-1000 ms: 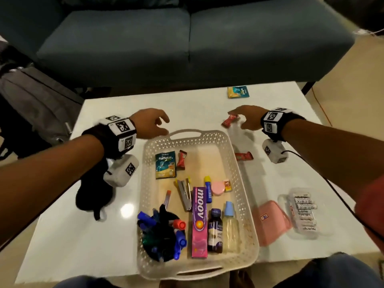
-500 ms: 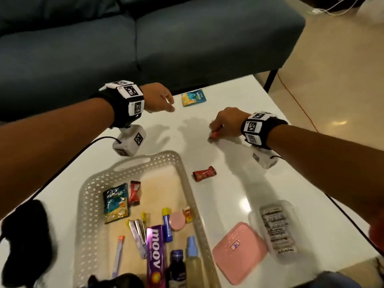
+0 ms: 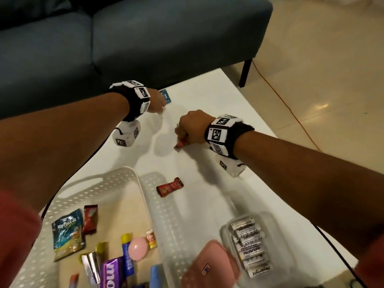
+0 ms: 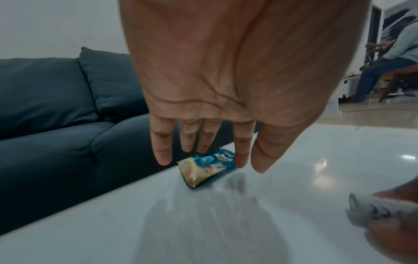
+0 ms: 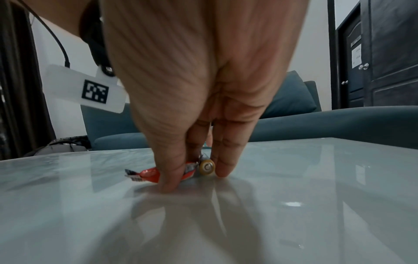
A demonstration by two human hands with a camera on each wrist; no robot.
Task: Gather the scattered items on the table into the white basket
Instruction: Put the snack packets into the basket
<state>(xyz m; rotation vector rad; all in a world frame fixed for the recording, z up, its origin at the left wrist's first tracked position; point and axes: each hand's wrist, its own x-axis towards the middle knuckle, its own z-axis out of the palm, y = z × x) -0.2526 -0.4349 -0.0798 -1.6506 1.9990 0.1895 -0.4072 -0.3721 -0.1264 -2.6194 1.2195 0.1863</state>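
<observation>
The white basket (image 3: 124, 171) sits at the near left with several items inside. A blue and yellow sachet (image 3: 166, 96) (image 4: 207, 168) lies at the table's far edge. My left hand (image 3: 160, 107) (image 4: 248, 167) hovers just over it, fingers straight, holding nothing. My right hand (image 3: 181, 136) (image 5: 194, 178) is down on the table, thumb and fingers pinching a red candy wrapper (image 3: 179, 144) (image 5: 149, 176). A small yellow round-ended thing (image 5: 206, 167) lies against its fingers. A second red candy (image 3: 170, 187) lies loose just right of the basket.
A pink case (image 3: 209, 265) and a clear box of batteries (image 3: 251, 248) lie at the near right of the white table (image 3: 218, 96). A dark blue sofa (image 3: 145, 38) runs along the far edge. An orange cable (image 3: 291, 113) crosses the floor at right.
My left hand has gone from the basket's far rim out to the sachet at the far edge. My right hand has come down on the red candy and pinched it.
</observation>
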